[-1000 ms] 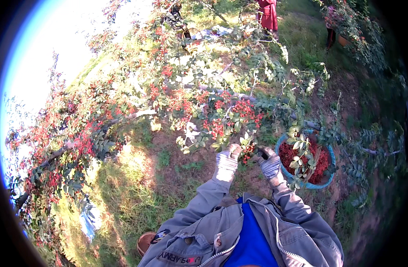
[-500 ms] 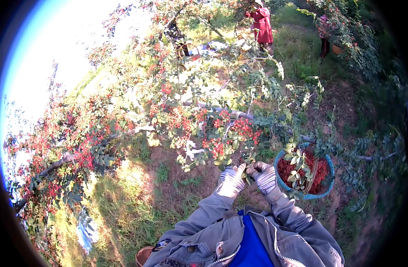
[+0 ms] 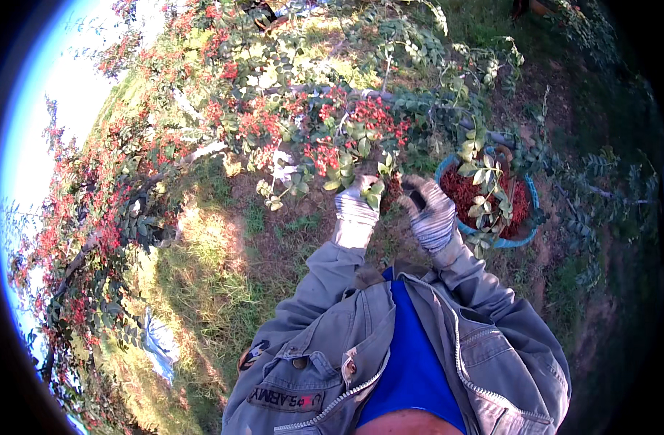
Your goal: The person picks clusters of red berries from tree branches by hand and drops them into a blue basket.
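Observation:
My left hand (image 3: 356,206), in a striped knit glove, is closed at a leafy twig (image 3: 373,194) whose leaves cover its fingertips. Just to its right is my right hand (image 3: 431,214), also gloved, with dark fingertips. Its fingers are bent and stand apart from the thumb, and nothing shows between them. Right above both hands hang clusters of small red berries (image 3: 375,116) among green leaves. Beside my right hand stands a blue-rimmed bucket (image 3: 509,243) holding many red berries (image 3: 517,206). A leafy spray (image 3: 484,177) hangs over the bucket.
A bare grey branch (image 3: 379,94) crosses above my hands. Dense berry-laden boughs (image 3: 93,217) fill the left side. A crumpled pale blue plastic sheet (image 3: 158,346) lies in the grass at lower left. Dark shaded foliage (image 3: 600,188) reaches in from the right.
My hands have moved apart; the right one has drawn away from the twig and its fingers have parted. The view has tilted downward, and a person in red at the back has left it.

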`<control>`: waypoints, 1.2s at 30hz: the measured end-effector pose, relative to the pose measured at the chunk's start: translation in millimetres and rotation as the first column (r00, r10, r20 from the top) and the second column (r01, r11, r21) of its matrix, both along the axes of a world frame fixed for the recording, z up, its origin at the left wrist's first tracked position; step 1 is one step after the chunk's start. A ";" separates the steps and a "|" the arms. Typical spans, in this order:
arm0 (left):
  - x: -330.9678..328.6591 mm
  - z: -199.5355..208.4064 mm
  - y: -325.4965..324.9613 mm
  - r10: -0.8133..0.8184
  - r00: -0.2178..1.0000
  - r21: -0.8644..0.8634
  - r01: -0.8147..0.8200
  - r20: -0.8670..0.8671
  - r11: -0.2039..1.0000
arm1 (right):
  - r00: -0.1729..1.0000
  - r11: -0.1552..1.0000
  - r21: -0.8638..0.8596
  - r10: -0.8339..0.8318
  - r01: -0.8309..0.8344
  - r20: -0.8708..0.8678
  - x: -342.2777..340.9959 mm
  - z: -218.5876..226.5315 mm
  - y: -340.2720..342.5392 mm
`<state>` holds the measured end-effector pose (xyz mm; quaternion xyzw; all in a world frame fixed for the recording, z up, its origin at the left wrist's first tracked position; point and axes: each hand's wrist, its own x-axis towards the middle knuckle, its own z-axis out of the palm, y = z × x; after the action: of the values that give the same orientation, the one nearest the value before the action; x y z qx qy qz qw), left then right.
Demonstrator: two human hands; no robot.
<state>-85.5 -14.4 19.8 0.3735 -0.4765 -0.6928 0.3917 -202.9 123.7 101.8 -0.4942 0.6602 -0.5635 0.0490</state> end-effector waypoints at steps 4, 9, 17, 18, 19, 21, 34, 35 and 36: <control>-4.9 39.2 10.2 0.024 0.995 -0.272 0.004 0.098 0.962 | 0.975 0.976 0.217 -0.048 0.000 0.217 -9.9 -45.4 6.3; -6.6 39.6 -7.5 0.003 0.989 -0.155 0.020 0.149 0.988 | 0.999 0.986 0.167 0.028 -0.023 -0.027 3.2 -58.8 -15.3; -14.9 69.4 -6.7 -0.135 0.939 -0.108 0.177 0.316 0.978 | 0.997 0.993 0.098 -0.065 0.070 -0.052 16.5 -55.8 -29.8; -14.9 72.3 -5.7 -0.146 0.939 -0.111 0.189 0.311 0.976 | 0.998 0.994 0.091 -0.057 0.054 0.027 18.2 -59.9 -32.8; -15.0 74.3 -4.9 -0.158 0.939 -0.114 0.202 0.306 0.973 | 0.993 0.996 0.082 -0.048 0.040 0.105 19.6 -62.7 -34.9; -14.8 76.4 -4.0 -0.139 0.943 -0.162 0.195 0.303 0.967 | 0.985 0.999 0.020 -0.051 0.049 0.167 20.0 -55.3 -37.8; -12.0 66.0 -6.5 -0.131 0.955 -0.141 0.173 0.268 0.975 | 0.963 0.983 -0.025 -0.175 0.184 0.205 13.9 -67.0 -44.3; -11.3 64.5 -4.9 -0.114 0.959 -0.164 0.160 0.260 0.973 | 0.971 0.980 -0.059 -0.177 0.188 0.160 10.2 -69.9 -44.2; -10.4 63.4 -3.8 -0.098 0.963 -0.187 0.148 0.252 0.971 | 0.977 0.977 -0.094 -0.179 0.190 0.115 7.1 -72.6 -44.5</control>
<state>-96.0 -18.3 83.2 0.3821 -0.6113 -0.6130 0.3234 -195.8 79.2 29.1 -0.4021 0.6693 -0.6247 0.0052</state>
